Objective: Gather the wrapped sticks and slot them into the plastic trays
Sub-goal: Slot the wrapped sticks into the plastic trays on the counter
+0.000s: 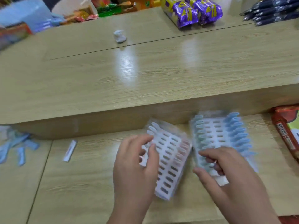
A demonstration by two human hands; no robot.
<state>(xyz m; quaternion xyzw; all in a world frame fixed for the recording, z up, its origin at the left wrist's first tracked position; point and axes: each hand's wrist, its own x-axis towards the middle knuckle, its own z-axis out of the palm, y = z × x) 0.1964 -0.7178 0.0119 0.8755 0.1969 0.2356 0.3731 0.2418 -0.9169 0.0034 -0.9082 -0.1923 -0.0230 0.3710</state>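
Head view. Left hand: grip curled over the left edge of a white slotted plastic tray, which lies on the lower wooden counter. Right hand: grip pinching the near end of a second plastic tray, just beside the first, with light-blue wrapped sticks slotted along its sides. One white wrapped stick lies loose on the counter to the left. Motion blur obscures finer detail.
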